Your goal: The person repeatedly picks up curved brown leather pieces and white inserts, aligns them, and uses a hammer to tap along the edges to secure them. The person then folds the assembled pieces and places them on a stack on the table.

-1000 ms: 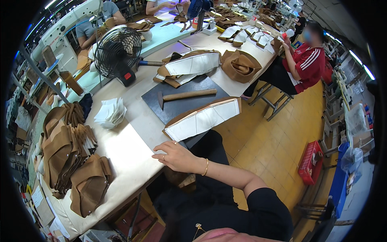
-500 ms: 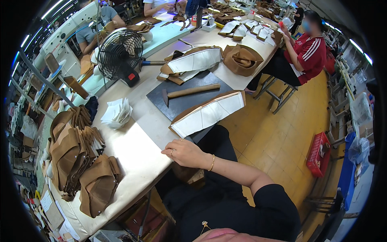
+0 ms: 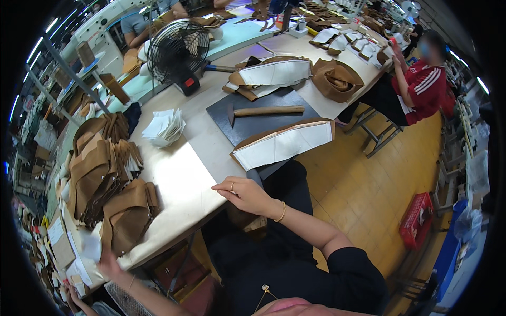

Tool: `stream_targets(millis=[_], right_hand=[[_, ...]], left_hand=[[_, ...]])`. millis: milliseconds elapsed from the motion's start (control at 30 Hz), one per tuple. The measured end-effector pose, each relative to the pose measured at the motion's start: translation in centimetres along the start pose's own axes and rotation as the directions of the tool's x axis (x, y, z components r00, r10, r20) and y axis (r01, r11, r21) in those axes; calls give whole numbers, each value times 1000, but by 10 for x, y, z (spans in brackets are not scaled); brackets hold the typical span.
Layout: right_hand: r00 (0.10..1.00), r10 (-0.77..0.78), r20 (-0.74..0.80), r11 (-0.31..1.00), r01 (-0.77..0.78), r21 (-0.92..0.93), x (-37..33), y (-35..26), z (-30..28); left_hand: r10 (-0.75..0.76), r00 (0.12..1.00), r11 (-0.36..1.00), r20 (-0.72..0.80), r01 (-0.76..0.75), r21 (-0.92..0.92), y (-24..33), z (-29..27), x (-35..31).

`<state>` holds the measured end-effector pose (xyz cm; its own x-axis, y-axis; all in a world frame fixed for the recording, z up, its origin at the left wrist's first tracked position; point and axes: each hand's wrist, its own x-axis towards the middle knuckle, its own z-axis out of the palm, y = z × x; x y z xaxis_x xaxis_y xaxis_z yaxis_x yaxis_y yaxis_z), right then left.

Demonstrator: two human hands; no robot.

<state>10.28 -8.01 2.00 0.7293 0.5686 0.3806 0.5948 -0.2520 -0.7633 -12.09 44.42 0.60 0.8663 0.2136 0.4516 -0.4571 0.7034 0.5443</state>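
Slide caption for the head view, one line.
Left hand at a blurred white piece near brown pieces; right hand at the table edge; hammer on a dark slab.

Small white piece point(image 3: 90, 245) at the left hand point(image 3: 109, 265)
Its outline is smeared by motion blur, hiding exact shape and grip; it shows at the bench's point(image 3: 182, 176) near left end, just left of the folded brown panels point(image 3: 130, 216).

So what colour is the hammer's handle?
The handle is brown, best seen in the head view.
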Motion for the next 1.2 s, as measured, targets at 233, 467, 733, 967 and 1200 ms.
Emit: stream_targets(millis=[233,467,733,967,1200], right_hand=[[888,416,194,396,-369,841,-18,-12,5],[766,643,33,260,-259,930,-44,12,-82],[616,649,-446,665,-175,726,-71,45,-111],[513,687,-515,620,-44,783,-97,60,-140],[448,713,-539,619,-44,784,-117,56,-154]], left_hand=[[-207,959,977,-194,213,12,-323,170,106],[-291,937,722,192,84,686,-401,270,117],[-656,724,748,-212,661,-54,-442,294,103],[-957,211,289,-198,712,-640,-523,324,82],[-927,226,373,-298,620,-690,-537,331,91]])
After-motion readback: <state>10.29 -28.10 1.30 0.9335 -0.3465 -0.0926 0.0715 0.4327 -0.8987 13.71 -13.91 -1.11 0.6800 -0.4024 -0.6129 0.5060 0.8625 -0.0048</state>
